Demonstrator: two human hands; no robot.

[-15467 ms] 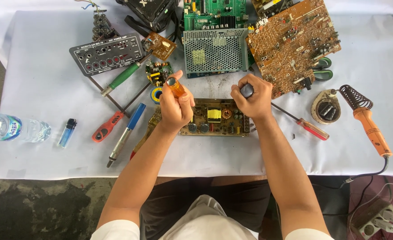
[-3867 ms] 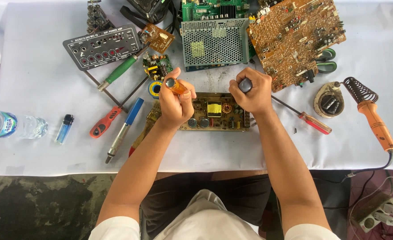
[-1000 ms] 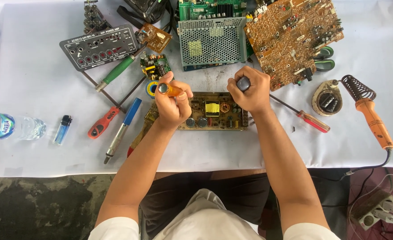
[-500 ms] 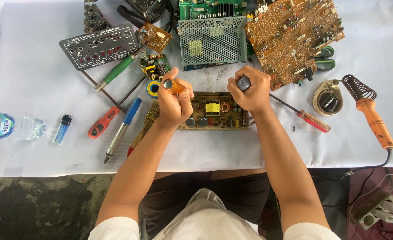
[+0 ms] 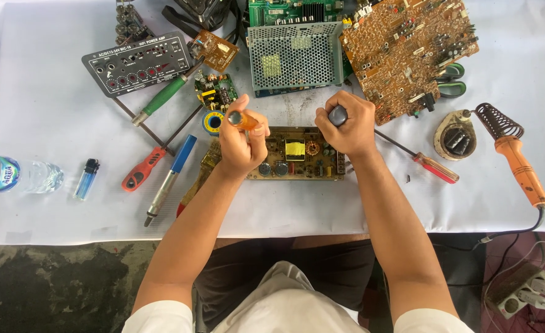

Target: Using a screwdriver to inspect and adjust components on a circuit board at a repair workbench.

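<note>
The left hand [image 5: 240,145] grips an orange-handled tool [image 5: 243,119] upright and the right hand [image 5: 346,126] clamps a dark tool handle [image 5: 338,115], both bearing down on the power-supply circuit board [image 5: 297,154] lying centred on the white-covered desk [image 5: 57,203], spare screwdrivers [image 5: 161,98] within reach.

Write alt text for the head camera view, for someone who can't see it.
Seen from above, a person's left hand grips an orange-handled tool and the right hand a grey-handled tool, both over a small circuit board on a white-covered table. Screwdrivers, other boards and a soldering iron lie around.
</note>
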